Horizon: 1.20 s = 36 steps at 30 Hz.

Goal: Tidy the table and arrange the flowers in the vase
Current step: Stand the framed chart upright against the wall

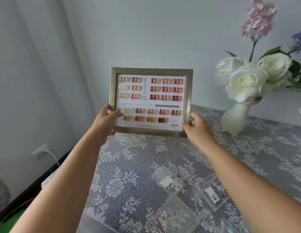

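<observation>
head view: framed nail chart held up at the back of the tabletop

head view showed both hands closed on a framed nail colour chart (150, 101), held upright near the far edge of the tabletop (129, 165). the left hand (109, 118) gripped the lower left side, thumb over the glass front; the right hand (197, 126) pinched the lower right corner. whether the frame's bottom edge touched the lace tablecloth (247, 148) could not be told.

the white vase (235, 120) stood to the right of the frame, near it but apart, already holding white roses (247, 79) and a pink flower spray (260, 19).

small clear packets (164, 177) and a labelled sachet (212, 195) lay loose near the front, not yet tidied.

likely risks: with both grips low on the frame, it could tip backward or forward on release if its stand was not set. a swing to the right could knock the vase, which looked top-heavy with blooms. the lace could snag a corner and drag.
</observation>
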Each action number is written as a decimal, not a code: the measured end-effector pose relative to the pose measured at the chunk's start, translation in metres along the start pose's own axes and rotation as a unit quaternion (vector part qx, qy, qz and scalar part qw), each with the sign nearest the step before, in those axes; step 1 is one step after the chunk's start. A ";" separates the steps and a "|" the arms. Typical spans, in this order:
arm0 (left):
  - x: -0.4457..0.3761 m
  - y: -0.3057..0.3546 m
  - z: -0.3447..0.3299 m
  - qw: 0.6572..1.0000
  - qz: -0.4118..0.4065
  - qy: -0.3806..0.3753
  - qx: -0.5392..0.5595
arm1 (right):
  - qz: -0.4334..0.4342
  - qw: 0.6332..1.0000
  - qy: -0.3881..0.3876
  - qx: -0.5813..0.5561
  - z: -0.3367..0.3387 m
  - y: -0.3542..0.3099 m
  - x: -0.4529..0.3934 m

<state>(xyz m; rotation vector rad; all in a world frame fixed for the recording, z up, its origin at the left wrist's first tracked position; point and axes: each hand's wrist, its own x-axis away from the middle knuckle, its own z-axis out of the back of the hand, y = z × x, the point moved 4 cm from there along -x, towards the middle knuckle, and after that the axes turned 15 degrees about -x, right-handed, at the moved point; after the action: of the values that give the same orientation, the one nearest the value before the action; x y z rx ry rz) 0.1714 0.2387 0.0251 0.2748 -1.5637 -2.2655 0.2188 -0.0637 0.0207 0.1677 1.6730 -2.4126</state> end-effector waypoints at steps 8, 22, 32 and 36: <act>-0.075 0.023 -0.010 1.000 -0.012 -0.026 -0.001 | -0.014 0.997 0.075 -0.034 0.003 0.016 -0.077; -0.181 0.060 -0.077 0.994 -0.065 -0.056 -0.073 | -0.032 0.982 0.181 -0.051 0.024 0.064 -0.165; -0.209 0.062 -0.106 0.992 -0.085 -0.074 -0.056 | -0.030 0.972 0.217 -0.081 0.022 0.096 -0.183; -0.213 0.055 -0.112 0.993 -0.080 -0.079 -0.033 | -0.043 0.971 0.215 -0.099 0.020 0.107 -0.185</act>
<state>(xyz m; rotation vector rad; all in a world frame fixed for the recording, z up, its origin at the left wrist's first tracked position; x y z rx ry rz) 0.4167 0.2121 0.0246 0.2152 -1.5917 -2.5115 0.4240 -0.1003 -0.0317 0.6386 2.1288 -2.3703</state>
